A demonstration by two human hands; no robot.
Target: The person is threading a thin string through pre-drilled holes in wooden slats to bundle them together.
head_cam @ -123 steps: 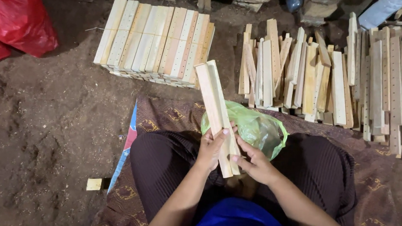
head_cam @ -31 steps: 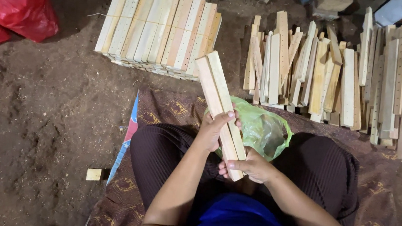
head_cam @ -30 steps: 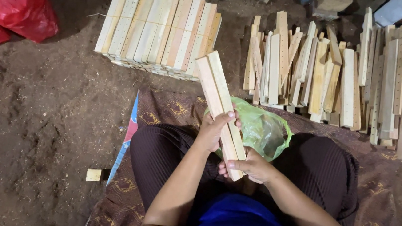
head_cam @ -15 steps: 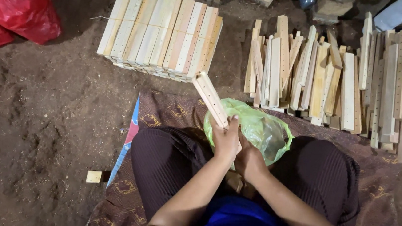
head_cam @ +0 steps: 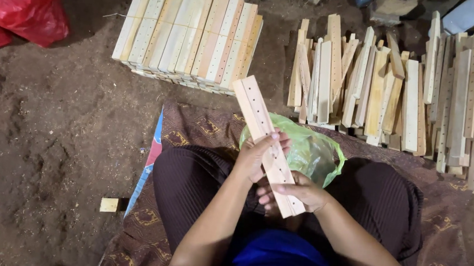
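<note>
I hold a pale wooden slat (head_cam: 257,115) with a row of small holes, tilted up and away over my lap. My left hand (head_cam: 258,154) grips it around the middle. My right hand (head_cam: 297,193) clasps its near end. A green plastic bag (head_cam: 316,152) lies between my knees just behind the slat. I sit cross-legged on a patterned brown mat (head_cam: 193,127).
A neat stack of drilled slats (head_cam: 191,32) lies ahead on the dirt floor. A loose heap of slats (head_cam: 396,88) spreads to the right. A red plastic bag (head_cam: 18,6) sits at the far left. Small wood offcuts (head_cam: 108,204) lie left of the mat.
Half a second ago both hands were low at the bag with the slat seen edge-on; now the slat is raised with its drilled face up and my hands spread along it.
</note>
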